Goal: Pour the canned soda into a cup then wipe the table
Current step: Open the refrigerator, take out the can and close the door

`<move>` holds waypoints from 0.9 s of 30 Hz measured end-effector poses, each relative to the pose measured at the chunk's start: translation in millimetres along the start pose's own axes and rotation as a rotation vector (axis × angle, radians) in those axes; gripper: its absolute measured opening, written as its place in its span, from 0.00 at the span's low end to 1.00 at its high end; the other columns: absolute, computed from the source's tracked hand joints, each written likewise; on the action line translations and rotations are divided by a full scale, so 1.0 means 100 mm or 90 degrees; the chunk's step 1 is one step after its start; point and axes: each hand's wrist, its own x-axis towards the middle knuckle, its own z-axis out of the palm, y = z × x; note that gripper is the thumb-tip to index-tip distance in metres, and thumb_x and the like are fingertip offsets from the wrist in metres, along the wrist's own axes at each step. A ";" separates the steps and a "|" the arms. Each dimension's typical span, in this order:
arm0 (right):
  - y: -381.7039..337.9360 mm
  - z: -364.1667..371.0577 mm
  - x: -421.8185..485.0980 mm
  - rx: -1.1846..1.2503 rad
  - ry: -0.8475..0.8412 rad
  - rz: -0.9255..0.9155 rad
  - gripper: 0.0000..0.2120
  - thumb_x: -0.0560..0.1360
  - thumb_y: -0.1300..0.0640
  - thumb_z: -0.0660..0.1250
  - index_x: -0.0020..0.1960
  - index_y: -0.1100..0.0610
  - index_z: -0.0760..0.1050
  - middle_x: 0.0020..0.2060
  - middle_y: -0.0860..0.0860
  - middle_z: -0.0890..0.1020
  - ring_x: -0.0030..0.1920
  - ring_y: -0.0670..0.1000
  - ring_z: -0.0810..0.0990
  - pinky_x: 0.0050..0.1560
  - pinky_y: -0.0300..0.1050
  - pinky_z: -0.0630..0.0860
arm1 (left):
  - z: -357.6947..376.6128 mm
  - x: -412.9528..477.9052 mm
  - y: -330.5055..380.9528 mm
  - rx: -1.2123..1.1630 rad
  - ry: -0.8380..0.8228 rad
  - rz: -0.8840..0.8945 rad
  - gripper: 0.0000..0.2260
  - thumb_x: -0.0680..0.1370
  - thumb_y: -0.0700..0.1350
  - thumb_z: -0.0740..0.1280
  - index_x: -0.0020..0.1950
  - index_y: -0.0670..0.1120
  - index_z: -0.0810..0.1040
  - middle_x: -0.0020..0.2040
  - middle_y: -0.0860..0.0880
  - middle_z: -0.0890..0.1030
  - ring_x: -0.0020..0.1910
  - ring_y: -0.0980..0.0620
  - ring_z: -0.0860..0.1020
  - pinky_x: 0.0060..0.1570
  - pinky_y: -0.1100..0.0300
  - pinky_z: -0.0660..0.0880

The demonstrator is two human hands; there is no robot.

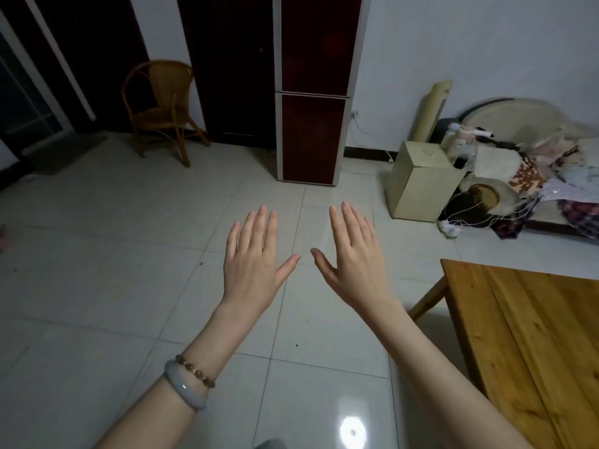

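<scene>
Both hands are held out over the tiled floor, backs up, and neither holds anything. The left hand and right hand lie flat with fingers straight and thumbs spread toward each other, the thumb tips near but apart. The left wrist carries a pale bangle and, just beside it, a brown bead bracelet.

The wooden table is at 4 o'clock; only its near corner and one leg show, and the planks in view are bare.

No writing can be read anywhere. At 2 o'clock a closed beige box stands on the floor; its contents cannot be seen. Beside it, at 3 o'clock, clothes are heaped on a sofa, with white cables running down to a power strip. A dark red two-door refrigerator stands at 12 o'clock, a rattan chair at 10 o'clock.
</scene>
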 end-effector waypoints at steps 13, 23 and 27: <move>0.12 0.70 0.62 0.058 -0.059 0.035 0.33 0.75 0.42 0.57 0.73 0.61 0.61 0.68 0.60 0.70 0.68 0.59 0.69 0.68 0.54 0.64 | 0.50 0.53 -0.33 0.024 -0.049 -0.064 0.35 0.76 0.64 0.57 0.73 0.40 0.63 0.72 0.41 0.68 0.70 0.43 0.68 0.69 0.48 0.59; 0.23 1.62 2.12 0.035 -0.052 0.072 0.32 0.75 0.43 0.57 0.72 0.62 0.63 0.66 0.60 0.72 0.67 0.58 0.71 0.69 0.55 0.62 | 1.28 2.08 -1.07 0.003 -0.076 -0.027 0.35 0.75 0.65 0.52 0.72 0.40 0.64 0.71 0.41 0.69 0.70 0.44 0.69 0.69 0.49 0.58; 0.25 1.94 2.73 0.022 -0.060 0.067 0.32 0.75 0.42 0.57 0.72 0.61 0.62 0.67 0.59 0.72 0.68 0.57 0.69 0.71 0.53 0.58 | 1.52 2.68 -1.45 0.000 -0.071 -0.009 0.35 0.75 0.65 0.52 0.71 0.39 0.65 0.70 0.41 0.70 0.68 0.43 0.70 0.68 0.47 0.58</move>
